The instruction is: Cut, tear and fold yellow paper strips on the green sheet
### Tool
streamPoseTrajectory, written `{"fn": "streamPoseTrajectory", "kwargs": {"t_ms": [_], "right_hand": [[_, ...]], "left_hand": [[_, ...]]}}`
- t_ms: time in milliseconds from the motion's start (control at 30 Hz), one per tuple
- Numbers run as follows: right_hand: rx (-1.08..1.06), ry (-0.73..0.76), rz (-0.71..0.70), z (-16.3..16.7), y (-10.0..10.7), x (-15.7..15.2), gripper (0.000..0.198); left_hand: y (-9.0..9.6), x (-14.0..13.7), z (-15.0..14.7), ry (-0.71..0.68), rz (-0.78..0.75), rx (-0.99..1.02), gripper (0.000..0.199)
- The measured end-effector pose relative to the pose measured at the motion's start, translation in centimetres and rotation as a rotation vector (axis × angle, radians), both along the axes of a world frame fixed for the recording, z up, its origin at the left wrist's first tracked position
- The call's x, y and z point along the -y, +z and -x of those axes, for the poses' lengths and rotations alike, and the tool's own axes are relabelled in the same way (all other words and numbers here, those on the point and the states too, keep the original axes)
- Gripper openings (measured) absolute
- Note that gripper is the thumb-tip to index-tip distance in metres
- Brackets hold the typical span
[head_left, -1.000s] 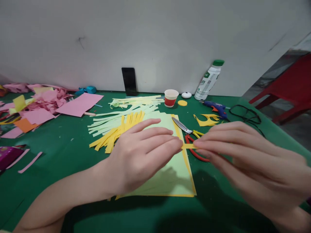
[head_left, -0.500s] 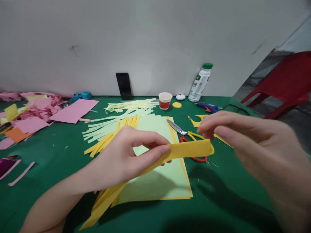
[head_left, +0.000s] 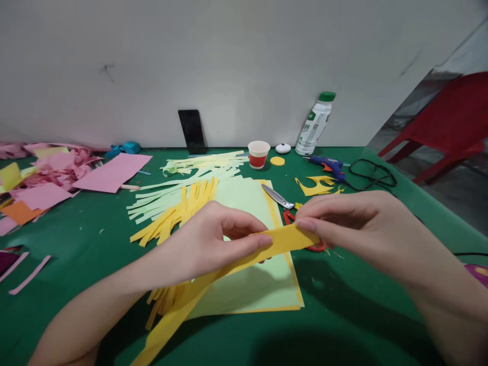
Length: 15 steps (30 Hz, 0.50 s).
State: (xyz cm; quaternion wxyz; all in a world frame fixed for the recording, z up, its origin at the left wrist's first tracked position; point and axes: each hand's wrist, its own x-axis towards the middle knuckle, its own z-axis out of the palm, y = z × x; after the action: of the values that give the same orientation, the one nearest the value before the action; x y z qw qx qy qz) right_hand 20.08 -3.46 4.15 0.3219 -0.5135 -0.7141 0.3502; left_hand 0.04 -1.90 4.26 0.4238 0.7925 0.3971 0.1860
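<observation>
A long yellow paper strip (head_left: 213, 274) runs from the bottom edge up to the right between both hands. My left hand (head_left: 213, 244) pinches it near the middle, thumb on top. Its right end sits between the thumb and fingers of my right hand (head_left: 351, 223). Under the strip lie stacked sheets of pale green paper (head_left: 247, 290) with yellow edges. Fringed yellow strips (head_left: 163, 223) and fringed green strips (head_left: 152, 201) spread to the left of the stack. Scissors (head_left: 280, 195) lie partly hidden behind my right hand and the strip.
At the back stand a phone (head_left: 191, 131), a paper cup (head_left: 258, 155) and a leaning bottle (head_left: 315, 124). A glue gun (head_left: 328, 166) with a black cord and yellow scraps (head_left: 314, 186) lie to the right. Pink paper (head_left: 114, 173) is piled left. A red chair (head_left: 450, 122) stands beyond the table.
My right hand has moved left and down and closed on the free end of the yellow strip. My left hand keeps its pinch. The view has shifted slightly.
</observation>
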Motion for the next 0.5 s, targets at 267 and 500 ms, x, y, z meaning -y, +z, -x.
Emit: {"fn": "streamPoseTrajectory", "kwargs": {"t_ms": [267, 500], "right_hand": [[-0.064, -0.147, 0.053, -2.0, 0.0, -2.0, 0.019], [0.061, -0.344, -0.056, -5.3, 0.1, -3.9, 0.023]], "left_hand": [[-0.2, -1.2, -0.1, -0.044, 0.187, -0.040, 0.032], [-0.6, -2.4, 0.6, -0.033, 0.159, -0.124, 0.040]]}}
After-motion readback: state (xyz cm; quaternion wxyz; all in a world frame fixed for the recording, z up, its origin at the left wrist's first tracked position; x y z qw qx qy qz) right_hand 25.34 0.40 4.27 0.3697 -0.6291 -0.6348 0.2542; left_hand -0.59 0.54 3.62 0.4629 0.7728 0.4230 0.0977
